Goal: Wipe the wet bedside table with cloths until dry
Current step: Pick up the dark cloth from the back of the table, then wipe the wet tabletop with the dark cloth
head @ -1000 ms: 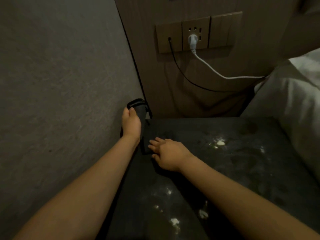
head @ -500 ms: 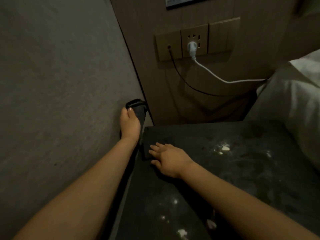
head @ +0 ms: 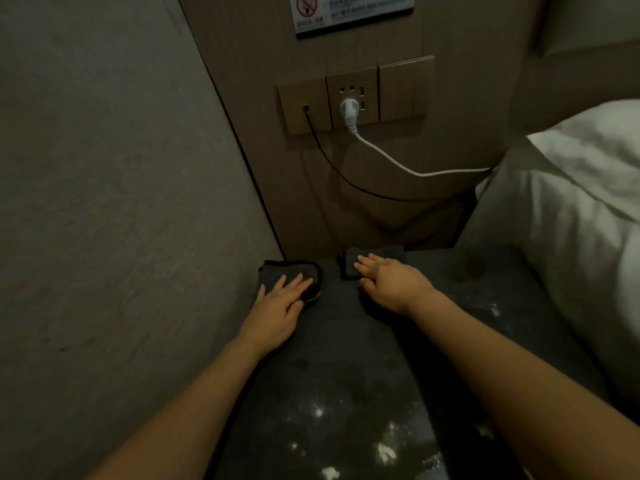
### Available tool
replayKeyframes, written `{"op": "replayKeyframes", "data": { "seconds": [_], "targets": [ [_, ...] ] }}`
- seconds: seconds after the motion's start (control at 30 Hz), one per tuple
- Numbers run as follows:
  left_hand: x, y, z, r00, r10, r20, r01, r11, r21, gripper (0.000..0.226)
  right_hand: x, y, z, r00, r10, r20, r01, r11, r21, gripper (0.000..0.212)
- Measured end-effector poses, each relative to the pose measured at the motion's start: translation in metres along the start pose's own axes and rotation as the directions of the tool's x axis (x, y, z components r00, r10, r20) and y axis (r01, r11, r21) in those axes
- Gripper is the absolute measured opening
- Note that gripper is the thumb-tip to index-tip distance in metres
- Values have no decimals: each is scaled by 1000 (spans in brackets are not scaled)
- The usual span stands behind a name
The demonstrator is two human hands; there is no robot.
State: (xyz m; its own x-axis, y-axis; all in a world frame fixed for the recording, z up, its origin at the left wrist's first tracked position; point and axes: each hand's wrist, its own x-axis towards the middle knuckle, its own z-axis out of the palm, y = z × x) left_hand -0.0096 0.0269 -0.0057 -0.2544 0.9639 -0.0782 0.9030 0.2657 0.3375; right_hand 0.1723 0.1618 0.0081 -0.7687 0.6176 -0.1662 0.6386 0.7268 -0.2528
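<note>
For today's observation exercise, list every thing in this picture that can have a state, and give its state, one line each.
left hand: flat, fingers straight, pressing on the left cloth
right hand: fingers extended, resting on the right cloth
left cloth: lying on the table's far left corner
right cloth: lying at the table's back edge
bedside table: wet, pale droplets at the near side
white plug: plugged into the socket
black cable: plugged into the wall plate

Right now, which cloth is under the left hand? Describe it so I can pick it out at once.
Find the dark bedside table below the wall socket panel. At its far left corner, beside the grey wall, lies a dark cloth with the left hand pressed flat on it. The other dark cloth, under the right hand, lies further right, against the back panel.
</note>
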Motion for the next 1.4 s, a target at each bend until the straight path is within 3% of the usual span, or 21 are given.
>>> {"op": "replayKeyframes", "data": {
  "seconds": [0.13,0.23,0.3,0.43,0.53,0.63,0.7,0.8,1.03,1.4],
  "targets": [
    [0,-10,-4,992,72,108,-87,985,150,52,-5,1,-2,1000,4,17,-4,1000,-7,53],
    [-7,-8,-5,975,179,133,-204,956,210,80,-7,0,-2,1000,-1,27,1,1000,-4,53],
    [-10,-3,-2,973,188,133,-212,957,198,86,-6,0,-2,1000,-5,20,5,1000,0,53],
    [2,8,-3,982,71,177,-97,985,140,53,-7,-2,-1,1000,-8,13,8,1000,4,53],
    [12,22,-14,989,34,147,-52,991,120,46,-7,-4,-1,999,-21,30,20,1000,10,53],
    [22,57,-12,989,145,0,-144,976,165,51,-7,1,-5,1000,0,8,0,998,61,52],
    [33,85,-2,974,218,57,-225,957,186,59,-8,7,-9,999,39,-32,-37,997,70,52],
    [47,107,12,970,157,184,-191,964,183,66,-11,9,-9,999,46,-27,-45,999,26,52],
    [55,114,21,981,68,180,-83,994,77,66,-11,18,-9,993,101,-62,-99,994,43,50],
    [79,199,42,951,149,272,-156,988,2,67,-47,102,-22,981,166,-102,-171,985,-40,52]
  ]
}}
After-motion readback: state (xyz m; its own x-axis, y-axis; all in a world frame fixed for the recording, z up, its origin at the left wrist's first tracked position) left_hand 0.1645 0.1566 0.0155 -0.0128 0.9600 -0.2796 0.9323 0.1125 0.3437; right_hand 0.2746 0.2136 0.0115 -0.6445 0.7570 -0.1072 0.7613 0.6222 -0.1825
